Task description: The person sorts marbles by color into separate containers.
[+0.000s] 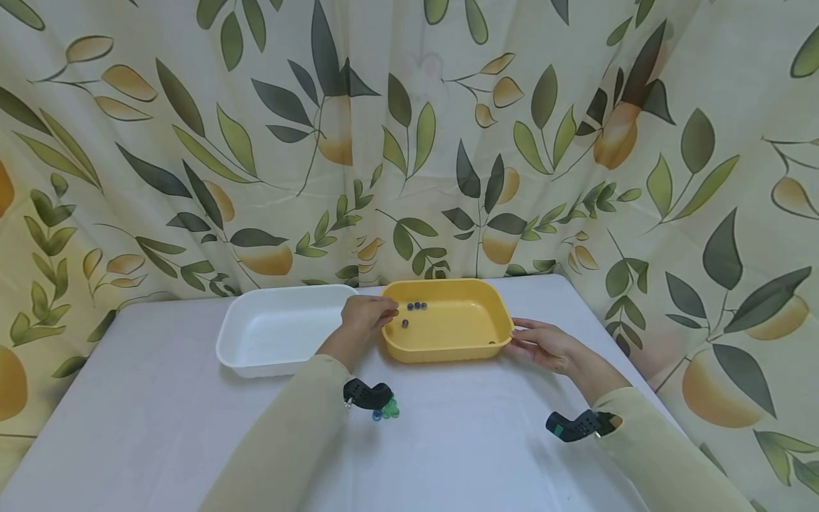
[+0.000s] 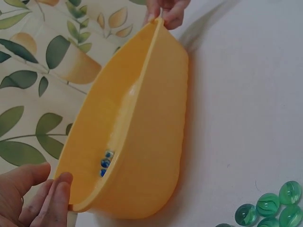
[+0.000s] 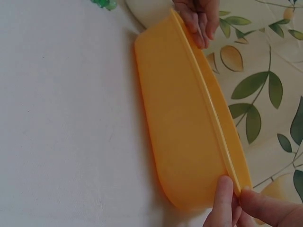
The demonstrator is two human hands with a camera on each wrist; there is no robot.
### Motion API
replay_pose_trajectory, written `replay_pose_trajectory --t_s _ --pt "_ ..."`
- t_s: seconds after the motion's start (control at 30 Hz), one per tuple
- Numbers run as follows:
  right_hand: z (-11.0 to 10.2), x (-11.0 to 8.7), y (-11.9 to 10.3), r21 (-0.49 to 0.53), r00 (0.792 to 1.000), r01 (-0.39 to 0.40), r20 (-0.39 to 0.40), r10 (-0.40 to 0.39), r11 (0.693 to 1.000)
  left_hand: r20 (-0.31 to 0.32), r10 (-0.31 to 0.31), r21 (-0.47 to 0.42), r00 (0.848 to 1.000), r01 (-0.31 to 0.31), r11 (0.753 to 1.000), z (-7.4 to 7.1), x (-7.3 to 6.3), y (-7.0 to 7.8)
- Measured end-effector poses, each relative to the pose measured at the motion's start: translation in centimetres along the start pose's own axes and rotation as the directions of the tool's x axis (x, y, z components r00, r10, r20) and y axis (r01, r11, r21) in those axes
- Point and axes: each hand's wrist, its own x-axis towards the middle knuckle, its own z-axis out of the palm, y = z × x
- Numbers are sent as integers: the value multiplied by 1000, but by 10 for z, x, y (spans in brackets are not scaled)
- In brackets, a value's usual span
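A yellow tray [image 1: 448, 354] stands on the cloth, with several small dark blue marbles [image 2: 105, 162] at the left of its floor. In the head view three lie in a row and another sits nearer the front. My left hand [image 1: 366, 313] is at the tray's left end, fingers and thumb at the rim [image 2: 87, 206]. At the opposite end my right hand [image 1: 544, 344] grips the rim, thumb on top and fingers against the outer wall, as the right wrist view shows. A small brownish spot [image 1: 492, 343] shows near the tray's front right corner.
A white tray [image 1: 275, 370] stands to the left of the yellow one. On the cloth in front, partly behind my left wrist's black strap [image 1: 367, 393], lie several green marbles [image 2: 268, 205] and a blue marble [image 1: 377, 415]. A leaf-patterned curtain [image 1: 409, 142] hangs behind the table.
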Motion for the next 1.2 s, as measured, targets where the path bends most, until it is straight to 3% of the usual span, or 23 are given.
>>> replay_pose_trajectory --t_s 0.77,1.2 --pt "0 1 0 5 1000 -6 -14 6 1000 66 60 -49 996 -57 997 -6 -5 -4" --pt "2 -1 -3 23 1000 -16 -2 16 1000 135 43 -73 990 -34 997 -13 -11 -6"
